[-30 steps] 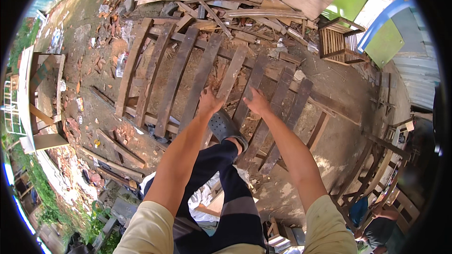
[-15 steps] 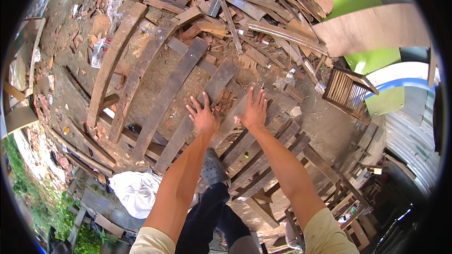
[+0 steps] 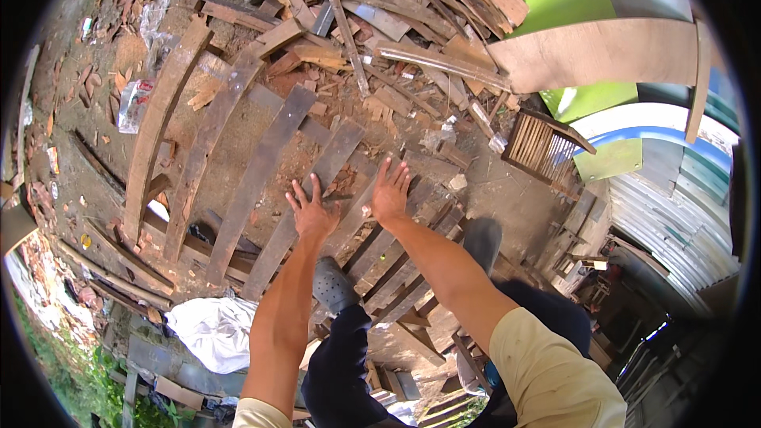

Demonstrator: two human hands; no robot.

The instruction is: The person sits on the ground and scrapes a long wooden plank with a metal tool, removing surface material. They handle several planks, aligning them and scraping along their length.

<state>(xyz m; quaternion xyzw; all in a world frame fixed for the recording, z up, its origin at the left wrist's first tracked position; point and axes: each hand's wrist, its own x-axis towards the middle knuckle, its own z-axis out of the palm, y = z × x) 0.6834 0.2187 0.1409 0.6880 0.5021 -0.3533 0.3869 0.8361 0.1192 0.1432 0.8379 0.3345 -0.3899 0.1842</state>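
Observation:
My left hand (image 3: 315,212) lies with its fingers spread over a dark wooden plank (image 3: 339,149), one of a row of planks laid side by side on the ground. Beside it, my right hand (image 3: 390,194) is stretched out flat over the neighbouring plank (image 3: 350,223). Both palms face down, and neither hand has its fingers wrapped round anything. A grey clog (image 3: 333,285) on one of my feet is planted near the lower ends of these planks. My other shoe (image 3: 482,242) shows right of the planks, partly hidden behind my right forearm.
Broken boards and scraps (image 3: 396,20) are heaped at the far side. A slatted wooden crate (image 3: 541,145) stands on the right, near a bent plywood sheet (image 3: 594,55) and corrugated metal (image 3: 666,218). A white cloth (image 3: 212,329) lies at the lower left.
My right leg has swung out to the right, bringing its shoe into view. The scene has shifted left in the picture. Both hands stay spread over the planks.

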